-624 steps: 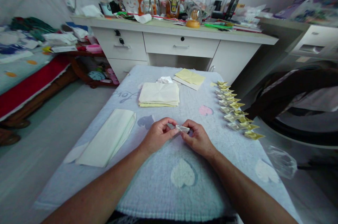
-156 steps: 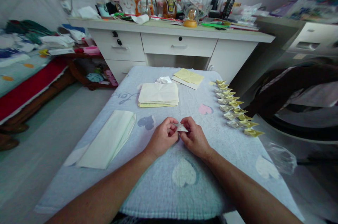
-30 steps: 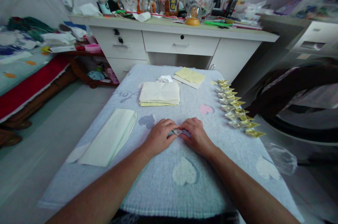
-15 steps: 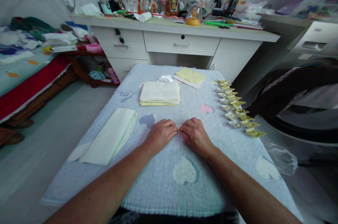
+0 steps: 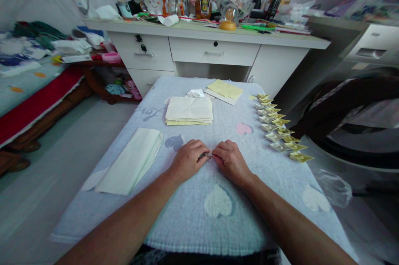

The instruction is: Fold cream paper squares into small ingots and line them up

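Observation:
My left hand and my right hand meet over the middle of the cloth-covered table. Both are closed, fingertips pinching a small folded piece of paper between them. Most of that paper is hidden by the fingers. Beyond my hands lies a stack of creased cream and yellow paper sheets. Left of my left hand rests a long folded pale sheet. Along the table's right edge stand several small folded paper boats, yellow and whitish.
At the far side of the table are a yellow sheet over a white one and a crumpled white tissue. A cluttered white desk stands behind. To the right is a washing machine, to the left a bed.
My left fingers have shifted slightly on the small paper, and a dark gap now shows beneath the left fingertips. My right hand stays nearly in place.

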{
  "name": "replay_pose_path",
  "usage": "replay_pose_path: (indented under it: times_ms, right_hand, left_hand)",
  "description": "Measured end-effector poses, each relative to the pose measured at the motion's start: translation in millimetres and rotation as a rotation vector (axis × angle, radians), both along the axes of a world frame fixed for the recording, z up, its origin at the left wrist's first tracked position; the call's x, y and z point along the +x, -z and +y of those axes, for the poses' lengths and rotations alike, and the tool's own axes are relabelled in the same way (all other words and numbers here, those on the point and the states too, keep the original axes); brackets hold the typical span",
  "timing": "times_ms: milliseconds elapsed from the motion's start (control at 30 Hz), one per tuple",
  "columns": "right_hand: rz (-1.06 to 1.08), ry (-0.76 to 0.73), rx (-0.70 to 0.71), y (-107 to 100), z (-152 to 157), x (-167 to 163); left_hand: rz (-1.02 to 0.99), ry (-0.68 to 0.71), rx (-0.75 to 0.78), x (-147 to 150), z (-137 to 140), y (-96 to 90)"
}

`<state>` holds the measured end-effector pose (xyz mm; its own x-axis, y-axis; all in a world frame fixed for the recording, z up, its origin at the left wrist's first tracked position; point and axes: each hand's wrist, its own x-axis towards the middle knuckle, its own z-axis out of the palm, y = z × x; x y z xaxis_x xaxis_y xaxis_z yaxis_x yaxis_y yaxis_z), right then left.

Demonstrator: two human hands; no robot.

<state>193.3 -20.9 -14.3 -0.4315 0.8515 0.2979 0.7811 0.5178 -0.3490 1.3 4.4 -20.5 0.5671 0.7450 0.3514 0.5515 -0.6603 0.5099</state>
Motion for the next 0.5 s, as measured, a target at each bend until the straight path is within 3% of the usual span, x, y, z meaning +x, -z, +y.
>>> replay_pose_path:
  times_ms: [500]
  right_hand:
    - [-0.055,0.014,0.039,-6.3,-4.5,-6.5]
  left_hand:
    - [0.033,0.036,0.039,-1.2,-1.7,-4.3]
